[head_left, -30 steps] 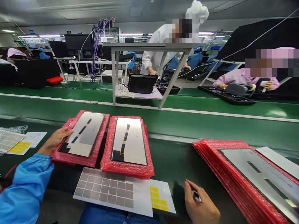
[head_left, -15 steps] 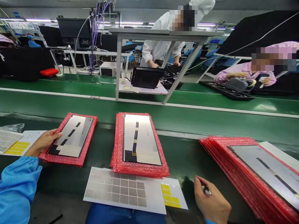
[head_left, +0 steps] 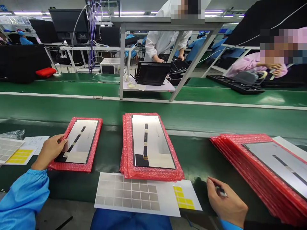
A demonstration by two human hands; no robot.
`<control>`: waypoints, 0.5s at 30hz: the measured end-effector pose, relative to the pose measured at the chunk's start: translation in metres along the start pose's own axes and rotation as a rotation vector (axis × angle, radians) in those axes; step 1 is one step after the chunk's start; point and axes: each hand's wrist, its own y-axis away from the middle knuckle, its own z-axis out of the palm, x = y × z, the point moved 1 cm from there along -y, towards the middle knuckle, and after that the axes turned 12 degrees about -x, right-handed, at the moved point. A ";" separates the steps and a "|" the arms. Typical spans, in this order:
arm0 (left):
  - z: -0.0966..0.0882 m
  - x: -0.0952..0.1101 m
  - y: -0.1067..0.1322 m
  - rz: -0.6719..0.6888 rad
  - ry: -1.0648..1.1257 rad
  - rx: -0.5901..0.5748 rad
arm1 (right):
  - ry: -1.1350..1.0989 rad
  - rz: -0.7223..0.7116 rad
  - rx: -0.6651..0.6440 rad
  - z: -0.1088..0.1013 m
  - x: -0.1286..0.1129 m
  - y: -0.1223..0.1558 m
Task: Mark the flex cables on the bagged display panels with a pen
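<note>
My left hand [head_left: 51,149] is closed on the left edge of a display panel [head_left: 82,142], fingertips at its rim. This panel has a silver back with a dark flex strip and lies on a red bubble-wrap sheet [head_left: 95,143]. Whether the fingers also pinch the wrap is unclear. My right hand [head_left: 226,201] is curled around a short dark pen-like object with a pale end [head_left: 221,191], mostly hidden by the fingers. It hovers low, between the middle stack and the right stack. Another display panel [head_left: 158,150] tops the middle stack of red bubble-wrap sheets [head_left: 178,174].
A tall stack of red bubble wrap [head_left: 259,179] with a panel [head_left: 285,166] on top stands at right. Grey and yellow label sheets [head_left: 168,204] lie at the front edge, more label sheets [head_left: 14,150] at left. Beyond a metal frame [head_left: 122,64], two people work.
The view has tipped down and shifted slightly left. My left hand has moved from the panel's lower left corner up along its left edge. My right hand keeps its grip on the pen-like object.
</note>
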 end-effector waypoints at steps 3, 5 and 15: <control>0.001 0.011 0.018 0.036 -0.132 0.096 | 0.001 -0.008 0.015 0.001 0.001 0.001; 0.004 0.023 0.042 0.083 -0.189 0.203 | 0.003 -0.043 0.014 0.002 0.000 0.001; 0.090 0.081 0.198 0.731 -0.087 0.388 | -0.102 -0.022 -0.102 -0.010 -0.012 0.006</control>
